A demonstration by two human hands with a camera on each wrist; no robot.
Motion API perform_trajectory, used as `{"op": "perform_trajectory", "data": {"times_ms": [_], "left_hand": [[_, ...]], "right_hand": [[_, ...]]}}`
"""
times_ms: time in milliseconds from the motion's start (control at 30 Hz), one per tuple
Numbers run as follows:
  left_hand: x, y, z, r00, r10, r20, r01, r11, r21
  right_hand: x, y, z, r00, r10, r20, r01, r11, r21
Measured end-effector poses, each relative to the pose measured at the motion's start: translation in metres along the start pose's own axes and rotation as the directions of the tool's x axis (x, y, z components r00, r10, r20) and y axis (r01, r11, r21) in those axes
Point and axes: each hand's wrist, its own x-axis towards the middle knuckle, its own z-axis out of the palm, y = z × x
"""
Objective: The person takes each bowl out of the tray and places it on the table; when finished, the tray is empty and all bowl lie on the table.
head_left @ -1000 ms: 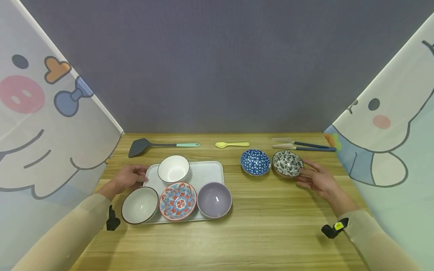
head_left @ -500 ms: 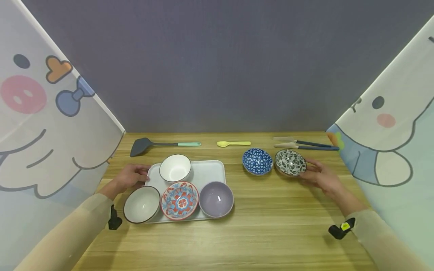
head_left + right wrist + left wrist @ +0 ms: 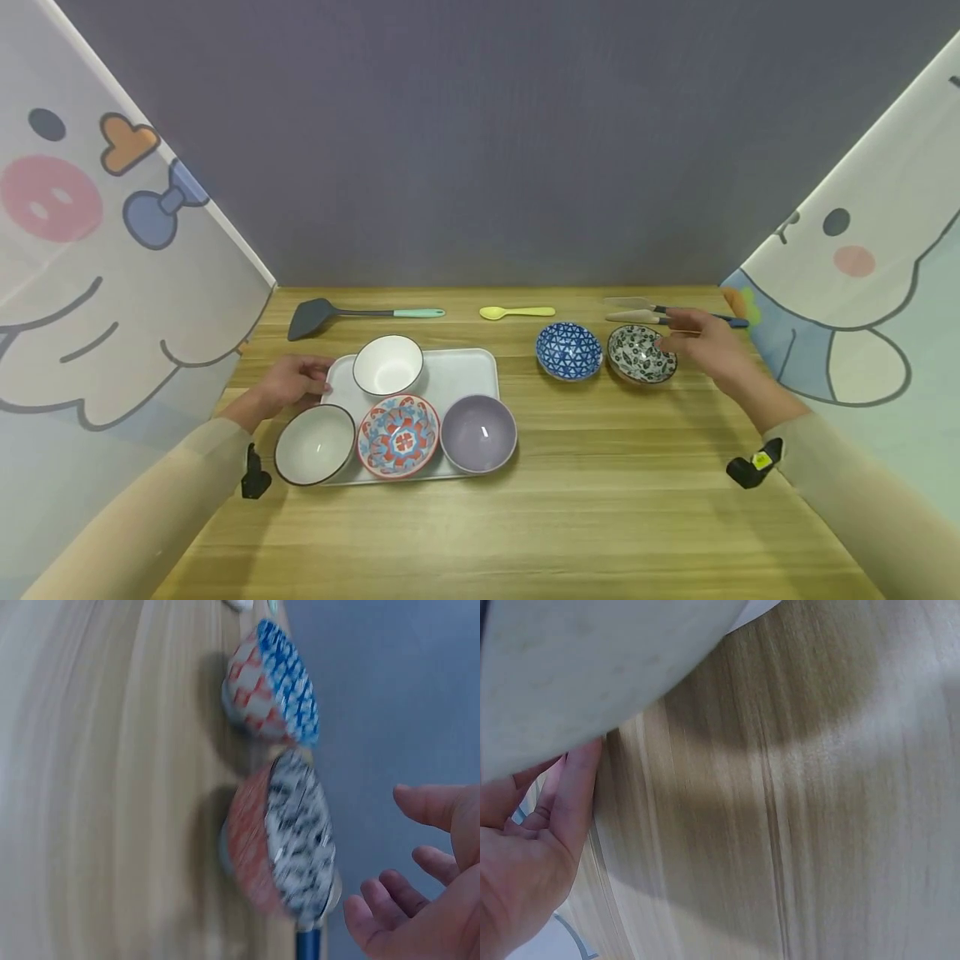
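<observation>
At the left edge of a white tray [image 3: 457, 371], my left hand [image 3: 288, 381] grips its upper left corner with finger and thumb. In the left wrist view, this hand [image 3: 536, 847] reaches beneath the overhanging side of a white bowl [image 3: 577, 682], which hides the fingertips' contact. On the right, a black-and-white leaf-patterned bowl [image 3: 641, 354] stands beside a blue triangle-patterned bowl [image 3: 568, 351]. My right hand [image 3: 705, 346] hovers by its right rim. The right wrist view shows that hand [image 3: 427, 877] apart from the leaf-patterned bowl [image 3: 300, 840], thumb and fingers spread, holding nothing.
Gathered at the tray are a small white bowl [image 3: 387, 365], a dark-rimmed off-white bowl [image 3: 315, 446], a red-and-blue floral bowl [image 3: 398, 437] and a purple bowl [image 3: 478, 433]. Along the back lie a spatula [image 3: 311, 318], a yellow spoon [image 3: 517, 312] and tongs [image 3: 633, 316].
My right hand has let go of the leaf-patterned bowl and risen above its right rim. That bowl stays beside the blue one. My left hand has kept its place at the tray.
</observation>
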Motion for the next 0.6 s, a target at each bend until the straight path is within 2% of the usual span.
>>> {"op": "perform_trajectory", "data": {"times_ms": [267, 433, 600], "left_hand": [[0.003, -0.002, -0.001, 1.000, -0.018, 0.009, 0.019, 0.999, -0.039], [0.003, -0.003, -0.001, 1.000, -0.019, 0.008, 0.019, 0.999, -0.048], [0.002, -0.002, 0.000, 1.000, -0.022, 0.008, 0.023, 0.998, -0.053]], "right_hand": [[0.022, -0.059, 0.033, 0.994, -0.063, 0.087, 0.058, 0.997, 0.049], [0.038, -0.092, 0.067, 0.981, -0.124, 0.148, 0.112, 0.990, 0.085], [0.053, -0.115, 0.109, 0.963, -0.198, 0.183, 0.176, 0.976, 0.130]]}}
